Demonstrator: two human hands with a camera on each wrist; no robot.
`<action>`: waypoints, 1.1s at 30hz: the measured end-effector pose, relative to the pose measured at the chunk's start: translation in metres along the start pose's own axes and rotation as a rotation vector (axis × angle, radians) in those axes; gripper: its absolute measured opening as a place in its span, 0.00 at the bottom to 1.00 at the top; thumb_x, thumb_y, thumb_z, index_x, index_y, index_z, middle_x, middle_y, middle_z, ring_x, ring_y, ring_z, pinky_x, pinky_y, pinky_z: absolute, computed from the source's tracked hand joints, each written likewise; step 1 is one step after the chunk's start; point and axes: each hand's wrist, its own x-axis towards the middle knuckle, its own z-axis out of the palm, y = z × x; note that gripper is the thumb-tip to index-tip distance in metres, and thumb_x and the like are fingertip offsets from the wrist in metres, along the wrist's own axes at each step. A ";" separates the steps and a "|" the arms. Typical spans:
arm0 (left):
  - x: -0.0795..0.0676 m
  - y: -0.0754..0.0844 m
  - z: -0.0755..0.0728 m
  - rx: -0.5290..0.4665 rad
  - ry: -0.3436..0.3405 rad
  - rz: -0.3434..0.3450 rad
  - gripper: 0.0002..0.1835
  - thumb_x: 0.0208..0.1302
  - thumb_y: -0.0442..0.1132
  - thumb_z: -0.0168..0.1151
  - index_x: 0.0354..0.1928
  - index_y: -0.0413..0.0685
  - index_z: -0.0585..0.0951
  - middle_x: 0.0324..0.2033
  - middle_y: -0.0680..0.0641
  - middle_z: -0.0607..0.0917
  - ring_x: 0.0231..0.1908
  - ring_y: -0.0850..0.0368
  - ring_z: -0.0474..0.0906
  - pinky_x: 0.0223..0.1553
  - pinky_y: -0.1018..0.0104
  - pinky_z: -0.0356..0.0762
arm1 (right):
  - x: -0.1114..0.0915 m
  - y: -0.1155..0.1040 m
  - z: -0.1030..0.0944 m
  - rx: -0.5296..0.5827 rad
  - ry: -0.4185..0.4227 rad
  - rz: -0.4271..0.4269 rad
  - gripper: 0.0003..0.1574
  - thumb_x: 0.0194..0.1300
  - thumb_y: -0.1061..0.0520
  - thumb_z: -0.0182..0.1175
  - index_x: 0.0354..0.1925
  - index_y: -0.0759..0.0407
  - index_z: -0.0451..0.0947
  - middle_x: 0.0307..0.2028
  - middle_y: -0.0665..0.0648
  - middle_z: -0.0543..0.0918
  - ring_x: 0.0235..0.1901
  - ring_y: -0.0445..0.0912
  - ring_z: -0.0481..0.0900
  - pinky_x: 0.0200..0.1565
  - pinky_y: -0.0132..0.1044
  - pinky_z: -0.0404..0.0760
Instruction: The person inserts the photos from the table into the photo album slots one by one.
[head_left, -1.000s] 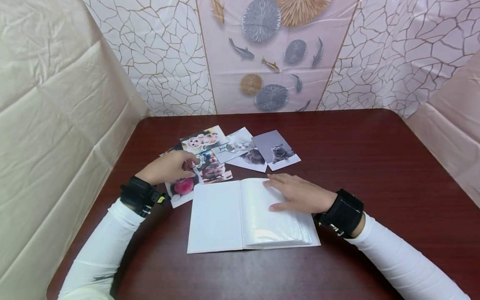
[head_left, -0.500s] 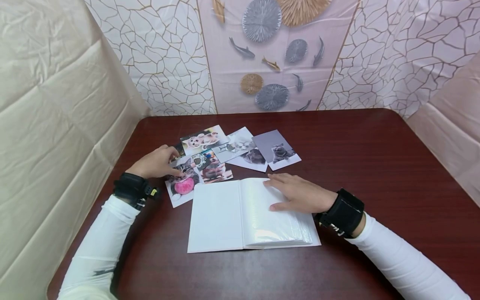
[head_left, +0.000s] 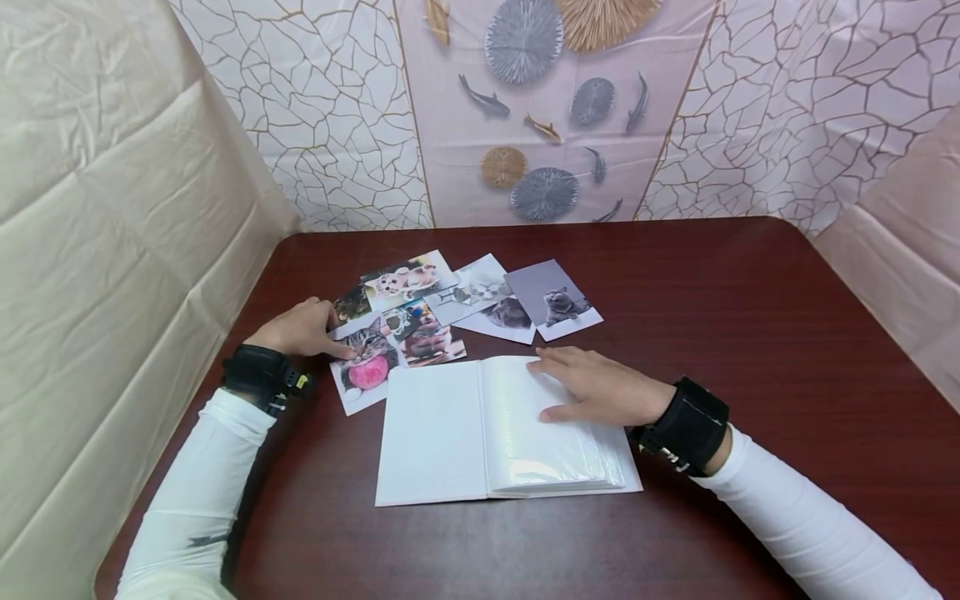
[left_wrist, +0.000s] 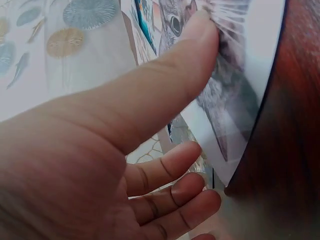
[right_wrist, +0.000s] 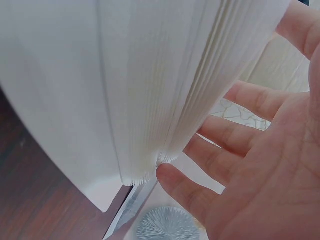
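Observation:
My left hand (head_left: 303, 329) is at the left edge of a photo print (head_left: 367, 372) of a tabby cat with a pink ball. In the left wrist view its thumb (left_wrist: 200, 45) touches the picture side, while the other fingers (left_wrist: 175, 202) lie loosely past the photo's corner. A white photo album (head_left: 431, 433) lies open in front of me, its clear sleeves (head_left: 525, 450) stacked on the right side. On those sleeves rests my right hand (head_left: 603, 390), its fingers (right_wrist: 220, 155) spread over the pages in the right wrist view.
Behind the album, overlapping animal photos (head_left: 408, 282) spread across the dark red table (head_left: 712, 308). A grey cat photo (head_left: 551, 300) lies at their right end. Fabric walls (head_left: 135, 208) close in the table's left, back and right.
My left hand has drawn back leftward across the photos to the edge of the tabby cat photo, uncovering it. The right hand, album and photos look unmoved.

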 end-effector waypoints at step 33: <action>0.002 -0.008 -0.012 -0.251 0.068 0.135 0.16 0.69 0.34 0.53 0.57 0.40 0.72 0.49 0.35 0.79 0.43 0.44 0.76 0.48 0.49 0.78 | 0.000 0.001 0.001 -0.012 0.025 0.006 0.49 0.59 0.30 0.57 0.70 0.54 0.63 0.70 0.62 0.63 0.68 0.56 0.60 0.64 0.56 0.60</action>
